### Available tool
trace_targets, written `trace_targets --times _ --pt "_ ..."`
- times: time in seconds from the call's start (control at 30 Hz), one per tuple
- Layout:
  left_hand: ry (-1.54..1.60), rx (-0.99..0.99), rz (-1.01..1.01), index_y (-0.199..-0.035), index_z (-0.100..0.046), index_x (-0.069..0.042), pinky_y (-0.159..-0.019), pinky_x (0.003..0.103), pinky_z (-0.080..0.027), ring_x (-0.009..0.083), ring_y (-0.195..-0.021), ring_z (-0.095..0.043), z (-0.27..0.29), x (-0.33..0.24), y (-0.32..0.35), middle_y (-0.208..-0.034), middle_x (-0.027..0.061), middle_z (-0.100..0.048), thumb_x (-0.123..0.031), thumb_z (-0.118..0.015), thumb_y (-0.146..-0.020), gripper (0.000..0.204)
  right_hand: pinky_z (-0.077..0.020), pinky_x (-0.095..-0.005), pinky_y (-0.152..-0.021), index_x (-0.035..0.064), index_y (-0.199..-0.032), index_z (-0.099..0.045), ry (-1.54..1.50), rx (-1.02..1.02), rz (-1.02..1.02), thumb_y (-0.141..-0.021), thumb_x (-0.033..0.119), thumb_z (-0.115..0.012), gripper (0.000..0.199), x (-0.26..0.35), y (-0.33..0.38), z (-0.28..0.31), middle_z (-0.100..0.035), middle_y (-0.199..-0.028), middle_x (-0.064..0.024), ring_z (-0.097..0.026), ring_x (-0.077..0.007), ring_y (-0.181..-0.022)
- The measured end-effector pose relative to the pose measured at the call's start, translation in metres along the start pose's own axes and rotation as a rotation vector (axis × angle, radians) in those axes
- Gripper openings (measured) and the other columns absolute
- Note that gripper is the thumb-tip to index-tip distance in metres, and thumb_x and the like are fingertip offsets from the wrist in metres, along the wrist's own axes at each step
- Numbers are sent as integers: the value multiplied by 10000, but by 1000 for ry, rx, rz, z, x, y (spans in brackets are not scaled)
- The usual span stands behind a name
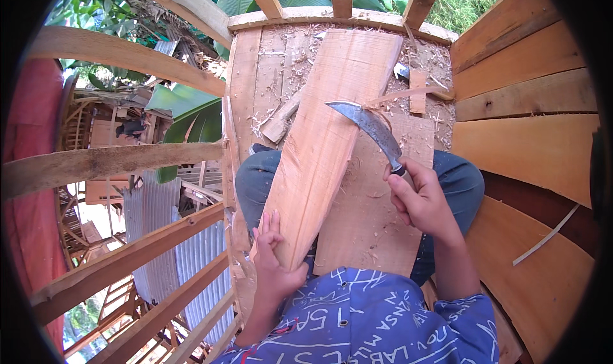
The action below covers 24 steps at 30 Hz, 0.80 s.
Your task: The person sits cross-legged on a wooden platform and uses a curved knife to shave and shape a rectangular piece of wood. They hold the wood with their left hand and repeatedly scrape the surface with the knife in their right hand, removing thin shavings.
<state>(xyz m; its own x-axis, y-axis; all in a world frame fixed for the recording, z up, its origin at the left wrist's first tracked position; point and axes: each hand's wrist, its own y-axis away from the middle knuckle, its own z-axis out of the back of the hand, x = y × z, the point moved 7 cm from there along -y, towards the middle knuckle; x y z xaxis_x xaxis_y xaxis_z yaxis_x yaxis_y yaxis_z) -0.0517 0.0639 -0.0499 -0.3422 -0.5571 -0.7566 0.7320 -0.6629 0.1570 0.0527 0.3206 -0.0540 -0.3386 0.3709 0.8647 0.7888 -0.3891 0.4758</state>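
Note:
A long, pale reddish wooden plank [322, 134] slants away from me, its near end between my knees. My left hand [273, 252] grips that near end, fingers on the left edge and thumb across the top. In my right hand [418, 195] is a curved knife [375, 129] with a dark blade, its fingers closed round the handle. The blade lies over the plank's right edge, tip pointing left. A thin wood shaving [402, 96] curls beside the blade. Under the plank, a wider board [377, 204] rests across my lap.
Wood shavings litter the plank floor [242, 70] ahead, with a short wood offcut [276, 126] left of the plank. Wooden rails [121, 156] line the left side, above metal roofing [150, 236] lower down. Overlapping boards [530, 147] wall the right. A low beam [357, 16] crosses the far end.

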Motion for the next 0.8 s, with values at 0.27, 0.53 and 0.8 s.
trace_targets --times 0.27,0.53,0.8 --pt "39 18 5 -1029 -298 -91 -1154 462 -75 417 -1451 -186 3 4 1 -1449 342 -360 31 -580 -537 580 -301 -185 -391 32 -990 -520 -128 -460 381 -986 129 -519 97 22 15 40 -412 -563 62 -377 -6 -435" --pt "101 39 63 -1054 -290 -95 -1103 337 -193 353 -1448 -229 6 8 3 -1486 321 -315 47 -563 -539 599 -344 -257 -487 -26 -1000 -625 358 405 224 -938 198 -611 233 4 17 -27 -522 -610 29 -430 -32 -531" --pt "464 95 182 -1034 -291 -94 -1065 304 -203 337 -1449 -229 26 21 -3 -1465 313 -359 62 -548 -534 584 -355 -236 -488 6 -1021 -653 28 403 -37 -934 194 -621 210 -1 4 -18 -534 -614 30 -466 -25 -554"
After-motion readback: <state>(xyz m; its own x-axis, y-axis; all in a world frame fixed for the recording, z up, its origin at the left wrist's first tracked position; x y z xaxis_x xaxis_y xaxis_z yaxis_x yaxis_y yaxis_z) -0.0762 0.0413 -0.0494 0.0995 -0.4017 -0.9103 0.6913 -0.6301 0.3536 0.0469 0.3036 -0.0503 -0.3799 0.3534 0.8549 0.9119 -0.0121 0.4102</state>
